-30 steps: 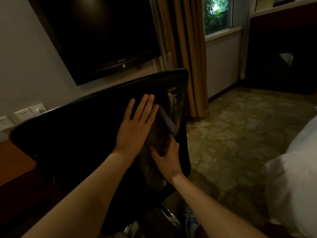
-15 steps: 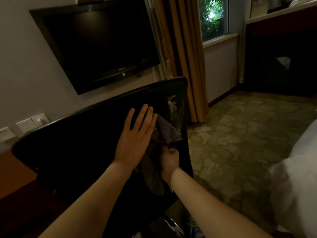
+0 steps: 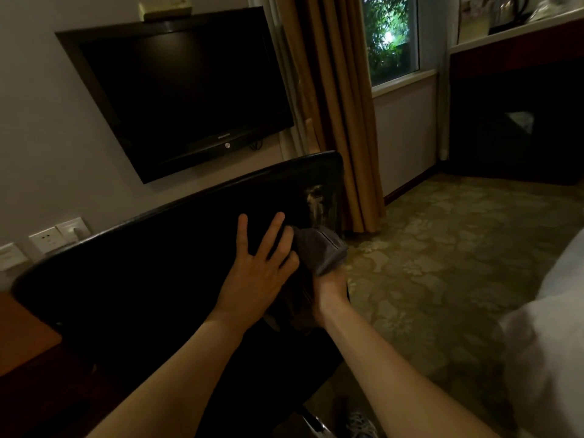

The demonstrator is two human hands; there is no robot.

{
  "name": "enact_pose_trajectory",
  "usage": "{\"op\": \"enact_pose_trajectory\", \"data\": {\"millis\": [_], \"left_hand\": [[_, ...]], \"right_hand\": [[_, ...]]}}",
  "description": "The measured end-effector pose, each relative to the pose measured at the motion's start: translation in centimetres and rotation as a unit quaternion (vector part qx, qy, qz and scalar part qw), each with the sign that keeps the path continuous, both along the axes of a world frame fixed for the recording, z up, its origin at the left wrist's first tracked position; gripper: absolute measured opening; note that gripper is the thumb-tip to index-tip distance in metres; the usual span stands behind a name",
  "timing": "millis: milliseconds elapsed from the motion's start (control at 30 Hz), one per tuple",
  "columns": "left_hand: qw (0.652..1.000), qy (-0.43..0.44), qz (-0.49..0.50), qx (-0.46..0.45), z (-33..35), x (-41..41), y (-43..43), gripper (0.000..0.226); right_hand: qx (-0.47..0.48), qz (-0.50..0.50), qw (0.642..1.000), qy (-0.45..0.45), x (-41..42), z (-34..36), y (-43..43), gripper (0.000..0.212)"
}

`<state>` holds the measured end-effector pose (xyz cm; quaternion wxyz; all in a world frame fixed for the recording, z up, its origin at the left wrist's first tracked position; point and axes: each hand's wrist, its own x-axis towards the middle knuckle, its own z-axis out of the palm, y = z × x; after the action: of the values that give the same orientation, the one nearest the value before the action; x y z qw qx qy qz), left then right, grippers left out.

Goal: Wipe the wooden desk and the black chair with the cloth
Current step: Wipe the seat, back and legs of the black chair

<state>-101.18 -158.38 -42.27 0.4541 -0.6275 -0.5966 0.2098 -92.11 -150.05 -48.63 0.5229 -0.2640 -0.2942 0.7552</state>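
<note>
Presently I note my left hand (image 3: 256, 273) flat, fingers spread, on the black chair back (image 3: 142, 279), my right hand (image 3: 330, 284) clenched round the grey cloth (image 3: 319, 248).

Your left hand (image 3: 256, 273) lies on the black curved chair back (image 3: 142, 279); the grey fabric cloth (image 3: 319, 251) sits just right, above your right hand (image 3: 330, 284); the brown wooden desk (image 3: 22, 330) lies beyond, left.
</note>
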Motion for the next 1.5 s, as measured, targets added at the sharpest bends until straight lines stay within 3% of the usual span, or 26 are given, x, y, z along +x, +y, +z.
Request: {"op": "enact_pose_trajectory", "data": {"millis": [100,200,300,333,500,567,667,900,1067,1167,1233,1333,1500], "left_hand": [[0.999,0.027,-0.027,-0.020,-0.1,0.3,0.4,0.057],[0.999,0.006,-0.034,0.010,0.1,0.2,1.3,0.070],[0.997,-0.058,-0.025,0.044,1.3,-0.6,1.6,0.081],[0.997,-0.058,-0.019,0.044,1.5,-0.9,1.7,0.083],[0.997,-0.049,-0.025,0.046,1.2,-0.9,1.8,0.079],[0.997,-0.038,-0.027,0.058,1.1,-0.5,1.9,0.073],[0.997,-0.043,-0.023,0.067,1.0,-0.5,2.2,0.072],[0.998,-0.035,-0.009,0.044,-0.3,-1.0,2.6,0.073],[0.999,-0.047,-0.010,0.021,-0.7,-1.5,1.9,0.072],[0.998,-0.056,0.001,0.002,-0.2,-1.5,1.9,0.073],[0.999,-0.051,0.011,-0.003,-0.1,-1.6,1.9,0.075],[0.998,-0.037,0.047,-0.020,0.1,-1.6,1.8,0.081],[0.997,-0.057,0.039,-0.021,0.2,-1.9,1.7,0.076]], "right_hand": [[0.067,-0.040,0.996,-0.046,1.0,0.6,-0.3,0.031],[0.114,-0.090,0.989,-0.038,1.2,2.5,0.2,0.020],[0.218,-0.106,0.960,-0.140,0.4,3.5,1.1,0.073],[0.251,-0.130,0.944,-0.172,0.0,3.9,1.5,0.080],[0.338,-0.193,0.898,-0.205,-1.0,4.8,2.4,0.053],[0.376,-0.196,0.869,-0.255,-1.3,4.3,3.2,0.055],[0.369,-0.192,0.844,-0.339,-2.3,3.4,4.5,0.063],[0.280,-0.134,0.874,-0.373,-3.4,-0.3,5.3,0.085],[0.246,-0.121,0.908,-0.316,-4.5,-3.5,4.7,0.069],[0.280,-0.117,0.903,-0.305,-4.5,-2.8,4.7,0.061],[0.305,-0.113,0.898,-0.296,-4.1,-1.0,4.7,0.041],[0.359,-0.129,0.877,-0.293,-2.9,2.1,4.3,0.016],[0.496,-0.157,0.813,-0.262,-0.9,4.2,3.6,0.033]]}}
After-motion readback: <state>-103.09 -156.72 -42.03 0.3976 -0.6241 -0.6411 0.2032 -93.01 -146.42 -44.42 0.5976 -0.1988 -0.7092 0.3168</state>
